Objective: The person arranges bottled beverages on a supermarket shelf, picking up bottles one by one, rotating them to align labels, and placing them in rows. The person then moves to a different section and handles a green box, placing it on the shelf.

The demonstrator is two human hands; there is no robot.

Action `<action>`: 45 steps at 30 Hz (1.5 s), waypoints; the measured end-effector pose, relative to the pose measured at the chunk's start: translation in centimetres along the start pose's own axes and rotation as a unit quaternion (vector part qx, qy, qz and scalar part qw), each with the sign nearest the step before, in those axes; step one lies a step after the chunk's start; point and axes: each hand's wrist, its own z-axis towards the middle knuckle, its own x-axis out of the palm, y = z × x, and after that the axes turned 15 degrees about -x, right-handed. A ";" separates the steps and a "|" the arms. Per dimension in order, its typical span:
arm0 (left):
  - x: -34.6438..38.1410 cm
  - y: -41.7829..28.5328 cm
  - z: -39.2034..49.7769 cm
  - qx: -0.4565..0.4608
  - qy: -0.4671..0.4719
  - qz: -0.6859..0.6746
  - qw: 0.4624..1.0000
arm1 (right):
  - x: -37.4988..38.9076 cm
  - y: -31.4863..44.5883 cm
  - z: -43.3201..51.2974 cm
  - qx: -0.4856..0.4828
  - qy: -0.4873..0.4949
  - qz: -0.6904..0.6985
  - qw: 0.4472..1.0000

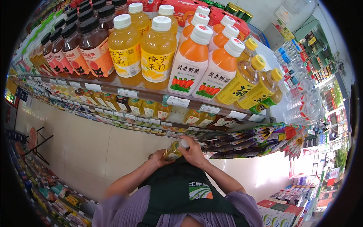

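Note:
Close to the apron's top edge, I hold a small clear bottle of yellowish drink, tilted, with its white cap toward the right. My left hand grips the lower end of the bottle. My right hand is around the cap end, its thumb and fingers by the cap. Whether the cap is being turned cannot be seen. Beyond my hands is a drinks shelf with a row of price tags. Yellow-labelled bottles and carrot-pictured bottles stand on its top.
Dark-capped bottles fill the shelf's left part. Hanging strips of packets jut out at the right, near my right hand. Wrapped water bottles are stacked farther right. A folding stool stands on the tiled floor; snack shelves line the lower left.

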 end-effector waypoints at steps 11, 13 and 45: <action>12.0 -5.2 -2.0 0.417 0.035 0.044 0.907 | -3.3 -3.1 12.2 -0.014 0.007 -0.110 0.994; 11.6 -6.0 -0.9 0.399 0.013 0.056 0.915 | -1.7 -6.7 12.8 0.029 0.029 -0.158 0.987; 6.6 -1.0 0.2 0.120 0.092 0.044 0.988 | -4.1 0.7 1.8 0.036 -0.134 -0.078 0.987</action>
